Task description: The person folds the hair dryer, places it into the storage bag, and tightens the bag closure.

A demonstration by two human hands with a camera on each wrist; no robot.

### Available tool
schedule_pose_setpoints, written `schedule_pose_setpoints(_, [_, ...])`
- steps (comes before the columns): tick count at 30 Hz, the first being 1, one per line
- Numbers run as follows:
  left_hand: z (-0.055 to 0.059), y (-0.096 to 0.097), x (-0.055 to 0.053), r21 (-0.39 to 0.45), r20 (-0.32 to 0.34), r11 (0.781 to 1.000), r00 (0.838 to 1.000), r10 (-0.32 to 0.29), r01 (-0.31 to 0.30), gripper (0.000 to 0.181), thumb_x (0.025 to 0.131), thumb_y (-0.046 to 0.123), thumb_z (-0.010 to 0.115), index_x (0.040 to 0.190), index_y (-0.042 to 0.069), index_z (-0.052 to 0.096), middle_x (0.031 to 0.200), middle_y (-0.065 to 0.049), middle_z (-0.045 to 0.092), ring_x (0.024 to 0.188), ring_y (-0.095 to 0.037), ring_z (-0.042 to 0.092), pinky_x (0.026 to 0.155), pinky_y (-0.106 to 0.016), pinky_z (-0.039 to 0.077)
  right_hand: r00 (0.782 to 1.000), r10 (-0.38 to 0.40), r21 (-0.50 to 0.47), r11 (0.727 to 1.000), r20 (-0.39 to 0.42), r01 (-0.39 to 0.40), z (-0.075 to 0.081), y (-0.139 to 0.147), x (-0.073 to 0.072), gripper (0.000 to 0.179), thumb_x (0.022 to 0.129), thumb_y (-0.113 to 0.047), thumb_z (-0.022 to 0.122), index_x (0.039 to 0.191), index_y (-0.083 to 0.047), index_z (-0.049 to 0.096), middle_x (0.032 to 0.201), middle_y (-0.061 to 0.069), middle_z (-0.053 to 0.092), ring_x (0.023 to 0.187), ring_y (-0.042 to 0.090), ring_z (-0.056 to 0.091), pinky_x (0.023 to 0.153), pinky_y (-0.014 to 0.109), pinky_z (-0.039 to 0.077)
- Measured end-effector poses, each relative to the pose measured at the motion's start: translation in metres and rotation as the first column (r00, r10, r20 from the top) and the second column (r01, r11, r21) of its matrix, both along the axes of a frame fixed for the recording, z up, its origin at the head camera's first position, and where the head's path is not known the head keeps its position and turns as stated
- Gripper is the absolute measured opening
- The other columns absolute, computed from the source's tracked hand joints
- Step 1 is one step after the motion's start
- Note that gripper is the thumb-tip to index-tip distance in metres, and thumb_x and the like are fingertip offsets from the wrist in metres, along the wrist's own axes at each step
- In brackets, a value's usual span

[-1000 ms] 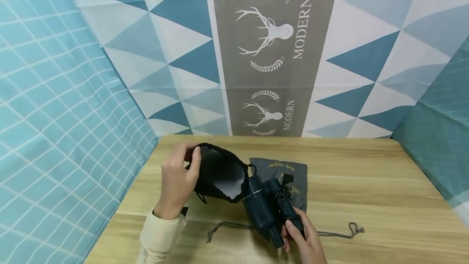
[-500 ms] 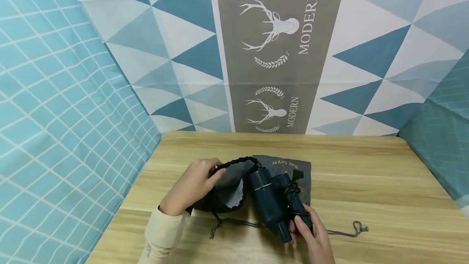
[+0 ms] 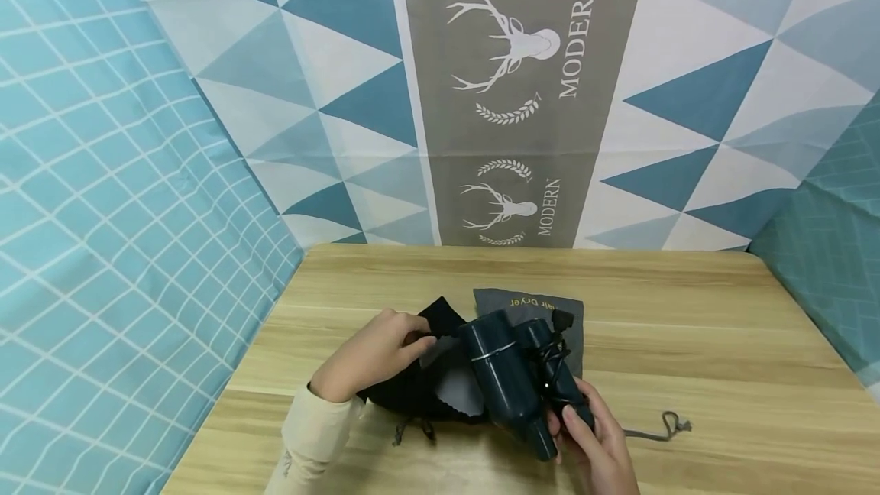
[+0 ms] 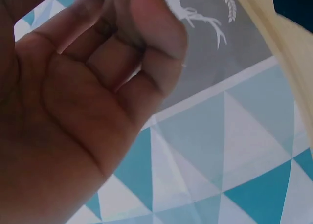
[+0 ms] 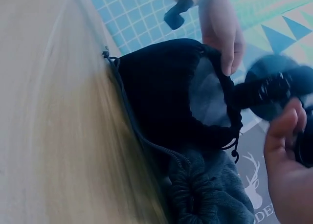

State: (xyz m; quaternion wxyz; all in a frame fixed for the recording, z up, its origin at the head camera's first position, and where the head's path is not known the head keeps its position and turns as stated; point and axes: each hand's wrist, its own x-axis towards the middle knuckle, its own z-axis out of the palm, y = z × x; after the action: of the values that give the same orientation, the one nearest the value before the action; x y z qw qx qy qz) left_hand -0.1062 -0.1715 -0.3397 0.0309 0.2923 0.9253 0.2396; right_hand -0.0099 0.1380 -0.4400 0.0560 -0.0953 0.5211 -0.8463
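Note:
A dark navy hair dryer [image 3: 505, 380] lies tilted across the middle of the head view, its cord wound around the folded handle. My right hand [image 3: 596, 434] grips the handle's near end. To the left, a black drawstring pouch [image 3: 402, 397] with a pale lining gapes toward the dryer. The pouch's upper rim is pinched between the thumb and fingers of my left hand [image 3: 378, 350]. From the right wrist, the dryer's dark cord-wrapped end [image 5: 274, 89] overlaps the pouch mouth. Only my curled left fingers fill the left wrist view; the pouch is hidden there.
Under the dryer lies a flat grey drawstring bag [image 3: 491, 300] printed "Hair Dryer", partly covered. One grey cord [image 3: 663, 430] trails right over the wooden table [image 3: 722, 342]. Patterned cloth walls [image 3: 371, 121] stand behind and at both sides.
My left hand has come down and right, bringing the pouch mouth closer to and partly behind the hair dryer. The dryer, still in my right hand, has shifted slightly right.

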Motion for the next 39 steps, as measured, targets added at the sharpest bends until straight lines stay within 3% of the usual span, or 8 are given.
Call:
schedule_pose_setpoints(3, [-0.002, 0.002, -0.002, 0.019, -0.008, 1.000, 1.000, -0.009, 0.009, 0.025, 0.101, 0.019, 0.060, 0.077, 0.016, 0.064, 0.055, 0.008, 0.043, 0.047, -0.002, 0.037, 0.052, -0.022, 0.036, 0.980, 0.197, -0.043, 0.980, 0.028, -0.196, 0.000, 0.006, -0.002, 0.034, 0.108, -0.010, 0.039, 0.133, -0.026, 0.056, 0.096, 0.002, 0.062, 0.087, 0.012, 0.060, 0.075, 0.029, 0.053])
schedule_pose_setpoints(7, [-0.002, 0.004, -0.002, 0.059, -0.029, 0.998, 1.000, 0.001, 0.001, 0.023, 0.102, 0.019, 0.059, 0.080, 0.020, 0.065, 0.056, 0.009, 0.042, 0.048, -0.002, 0.039, 0.052, -0.022, 0.039, 0.877, 0.481, -0.098, 0.873, 0.006, -0.478, -0.003, 0.006, -0.004, 0.039, 0.109, -0.010, 0.032, 0.140, -0.025, 0.052, 0.101, 0.000, 0.062, 0.089, 0.011, 0.058, 0.079, 0.026, 0.047])
schedule_pose_setpoints(11, [0.001, 0.007, 0.001, 0.057, -0.070, 0.998, 0.998, -0.008, 0.012, 0.018, 0.102, 0.019, 0.059, 0.087, 0.021, 0.069, 0.064, 0.010, 0.053, 0.054, -0.001, 0.045, 0.057, -0.022, 0.044, 0.784, 0.610, -0.144, 0.771, -0.113, -0.621, -0.010, -0.004, -0.004, 0.042, 0.108, -0.002, 0.027, 0.144, -0.010, 0.046, 0.102, 0.003, 0.064, 0.081, 0.010, 0.054, 0.066, 0.026, 0.039])
schedule_pose_setpoints(13, [0.003, 0.010, 0.006, 0.039, -0.098, 0.999, 0.995, -0.019, 0.022, 0.015, 0.102, 0.018, 0.059, 0.093, 0.018, 0.072, 0.074, 0.008, 0.062, 0.062, -0.001, 0.053, 0.063, -0.023, 0.049, 0.761, 0.634, -0.165, 0.743, -0.135, -0.648, -0.013, -0.008, -0.003, 0.042, 0.107, -0.001, 0.026, 0.145, -0.006, 0.045, 0.101, 0.003, 0.064, 0.079, 0.010, 0.053, 0.062, 0.025, 0.038])
schedule_pose_setpoints(18, [0.012, 0.016, 0.019, -0.013, -0.141, 0.999, 0.989, -0.040, 0.039, 0.013, 0.100, 0.018, 0.063, 0.105, 0.014, 0.074, 0.096, 0.004, 0.070, 0.082, -0.005, 0.063, 0.075, -0.024, 0.053, 0.755, 0.655, -0.201, 0.738, -0.014, -0.644, -0.013, -0.007, -0.005, 0.039, 0.109, -0.008, 0.029, 0.140, -0.013, 0.051, 0.104, 0.002, 0.062, 0.082, 0.009, 0.054, 0.068, 0.024, 0.042])
schedule_pose_setpoints(23, [0.018, 0.015, 0.028, -0.047, -0.114, 0.998, 0.993, -0.036, 0.030, 0.015, 0.096, 0.011, 0.067, 0.110, 0.012, 0.072, 0.105, 0.001, 0.070, 0.093, -0.011, 0.065, 0.080, -0.026, 0.054, 0.776, 0.581, -0.227, 0.813, 0.245, -0.536, -0.010, 0.003, -0.010, 0.030, 0.109, -0.018, 0.040, 0.128, -0.029, 0.060, 0.122, -0.001, 0.056, 0.103, 0.008, 0.059, 0.091, 0.024, 0.050])
schedule_pose_setpoints(28, [0.019, 0.014, 0.029, -0.029, -0.155, 1.000, 0.988, -0.017, 0.013, 0.014, 0.096, 0.010, 0.067, 0.108, 0.013, 0.072, 0.102, 0.002, 0.067, 0.090, -0.010, 0.064, 0.079, -0.026, 0.054, 0.802, 0.505, -0.163, 0.863, 0.320, -0.479, -0.011, 0.004, -0.012, 0.027, 0.108, -0.019, 0.042, 0.124, -0.032, 0.060, 0.128, -0.004, 0.054, 0.115, 0.008, 0.057, 0.097, 0.025, 0.049])
schedule_pose_setpoints(39, [0.017, 0.022, 0.029, 0.068, -0.311, 0.995, 0.949, -0.051, 0.075, 0.014, 0.097, 0.009, 0.065, 0.105, 0.015, 0.074, 0.093, 0.007, 0.063, 0.079, -0.004, 0.058, 0.073, -0.022, 0.051, 0.758, 0.561, -0.183, 0.827, 0.332, -0.531, -0.011, 0.002, -0.014, 0.023, 0.109, -0.020, 0.042, 0.126, -0.023, 0.056, 0.117, 0.005, 0.054, 0.097, 0.010, 0.061, 0.088, 0.026, 0.051])
